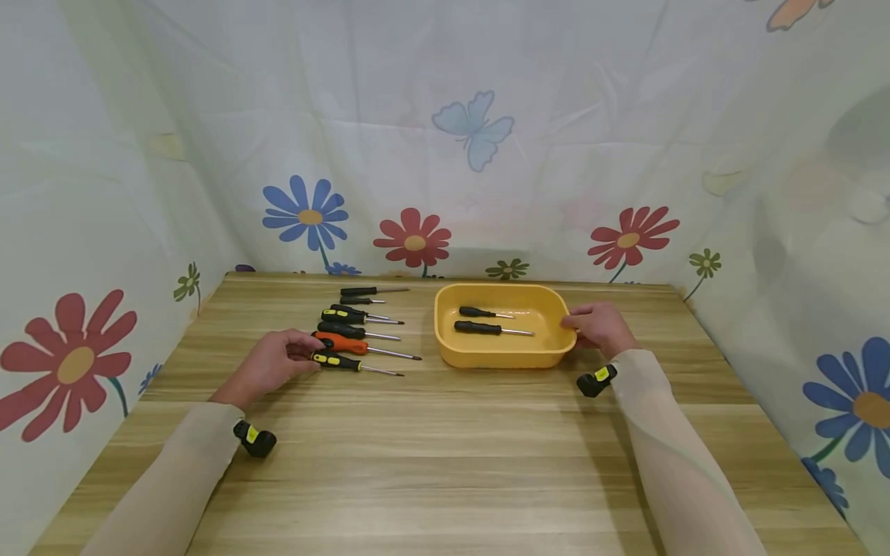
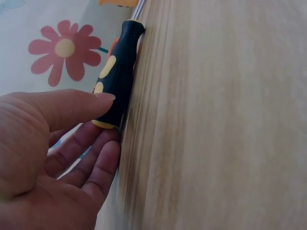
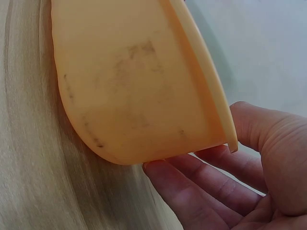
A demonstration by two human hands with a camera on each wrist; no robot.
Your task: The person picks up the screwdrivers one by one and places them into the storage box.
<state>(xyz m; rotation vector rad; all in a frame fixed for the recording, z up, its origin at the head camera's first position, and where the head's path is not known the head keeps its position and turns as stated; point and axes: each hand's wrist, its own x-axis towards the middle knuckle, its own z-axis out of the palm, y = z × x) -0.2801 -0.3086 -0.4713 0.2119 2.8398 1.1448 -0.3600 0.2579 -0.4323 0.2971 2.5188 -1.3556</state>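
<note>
My left hand (image 1: pixel 278 361) is at the handle ends of a row of screwdrivers, pinching the nearest one, a black-and-yellow screwdriver (image 1: pixel 337 361). In the left wrist view its thumb lies on that handle (image 2: pixel 117 76), with the fingers curled behind the handle end. An orange screwdriver (image 1: pixel 348 344) lies just beyond, by the fingertips. My right hand (image 1: pixel 603 328) grips the right end of a yellow plastic tub (image 1: pixel 506 360). The right wrist view shows its thumb at the tub's rim (image 3: pixel 211 72) and the fingers against the wall. Two black screwdrivers (image 1: pixel 480 328) lie inside.
Beyond the orange screwdriver lie several more: a black-and-green screwdriver (image 1: pixel 341 330), another black-and-yellow screwdriver (image 1: pixel 344 316) and slim black ones (image 1: pixel 358 292) at the back. All rest on a wood-grain table (image 1: pixel 445 455). A flowered curtain (image 1: pixel 389 154) surrounds its back and sides.
</note>
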